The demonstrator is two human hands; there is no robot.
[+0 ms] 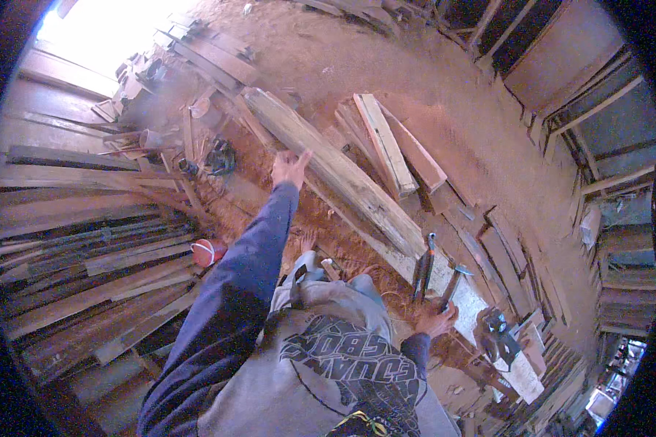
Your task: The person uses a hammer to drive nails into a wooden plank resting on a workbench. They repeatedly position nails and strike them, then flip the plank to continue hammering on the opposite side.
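A long, thick wooden beam [342,178] runs diagonally from upper left to lower right in front of me. My left hand [290,169] is at its near edge, the fingers bent against the wood. Lower right, my right hand [436,320] is closed around the dark handle of a hammer [459,272], whose metal head points up and away from me. Just left of the hammer, a dark long-handled tool [423,269] stands at the beam's near end; its exact kind is unclear. A pale board [444,280] lies under the tools.
Short planks [386,146] lie beyond the beam. A dark power tool [497,324] sits at the right. Stacked boards [102,284] fill the left, with a red container [205,253] beside them. My bare foot [308,239] rests on the sawdust-covered ground. Frames and panels [561,58] lean far right.
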